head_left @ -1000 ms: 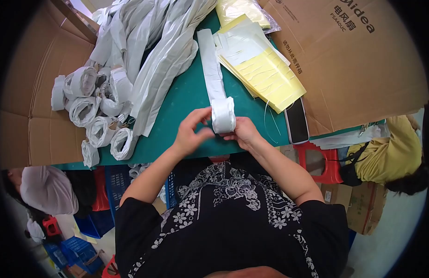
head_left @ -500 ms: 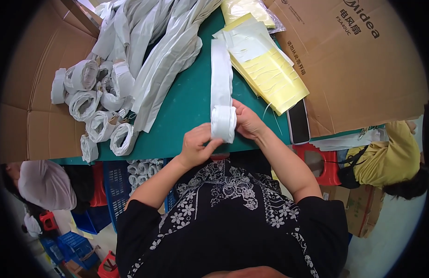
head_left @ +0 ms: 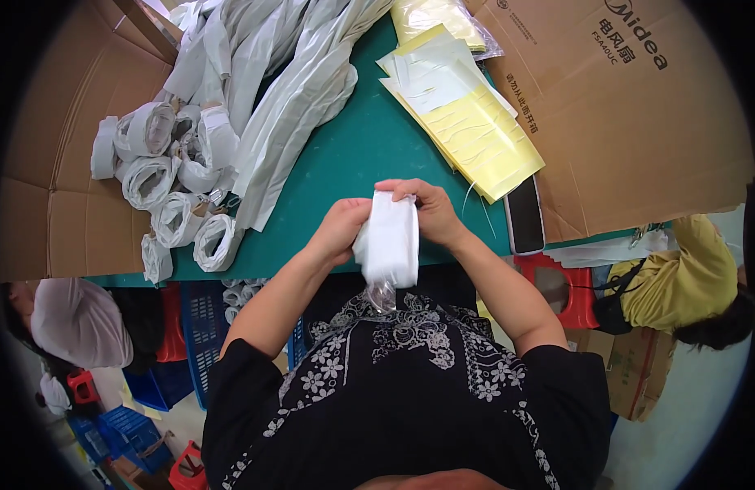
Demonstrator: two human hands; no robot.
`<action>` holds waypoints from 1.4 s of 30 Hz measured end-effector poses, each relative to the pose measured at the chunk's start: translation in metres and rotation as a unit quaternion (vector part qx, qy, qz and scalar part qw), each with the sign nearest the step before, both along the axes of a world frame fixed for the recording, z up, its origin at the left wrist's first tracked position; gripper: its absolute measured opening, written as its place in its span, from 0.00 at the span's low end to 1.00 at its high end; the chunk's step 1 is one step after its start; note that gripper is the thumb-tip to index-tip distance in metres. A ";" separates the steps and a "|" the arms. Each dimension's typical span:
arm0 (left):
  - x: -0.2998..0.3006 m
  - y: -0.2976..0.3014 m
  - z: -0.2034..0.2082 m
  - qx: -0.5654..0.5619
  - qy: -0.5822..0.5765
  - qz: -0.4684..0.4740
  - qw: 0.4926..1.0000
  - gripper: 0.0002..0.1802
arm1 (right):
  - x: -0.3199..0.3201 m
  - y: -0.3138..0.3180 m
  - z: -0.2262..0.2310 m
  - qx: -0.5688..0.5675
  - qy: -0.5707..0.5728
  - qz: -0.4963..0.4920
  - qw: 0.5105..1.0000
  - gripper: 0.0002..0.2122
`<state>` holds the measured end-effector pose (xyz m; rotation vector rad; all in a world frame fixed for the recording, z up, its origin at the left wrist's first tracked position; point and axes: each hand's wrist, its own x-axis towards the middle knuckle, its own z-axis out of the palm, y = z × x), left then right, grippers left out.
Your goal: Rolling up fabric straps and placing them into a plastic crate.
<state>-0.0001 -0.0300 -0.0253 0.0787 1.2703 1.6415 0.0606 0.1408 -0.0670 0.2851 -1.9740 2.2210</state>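
A rolled white fabric strip is held up between my hands at the table's near edge. My right hand grips its upper right side, fingers curled over the top. My left hand is closed on its left side, some of its fingers hidden behind the roll. A bit of clear plastic hangs from the roll's lower end. To the left, several finished-looking white rolls lie heaped beside long loose white strips. Right of my hands lies a stack of yellow and white slitted sheets.
The green table has a phone at its right, by a large cardboard sheet. More cardboard stands at the left. Below are a blue crate and red stools. People sit at both sides, one in a yellow top.
The strip's long free end, stretched away across the table before, is now wound in. The roll has been tilted, and clear plastic shows below it. My right hand has moved to its top.
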 end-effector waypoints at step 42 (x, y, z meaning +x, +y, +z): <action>-0.172 0.230 -0.016 -0.267 0.703 -0.256 0.608 0.15 | -0.032 0.146 0.018 0.609 -0.026 -0.402 0.683 0.13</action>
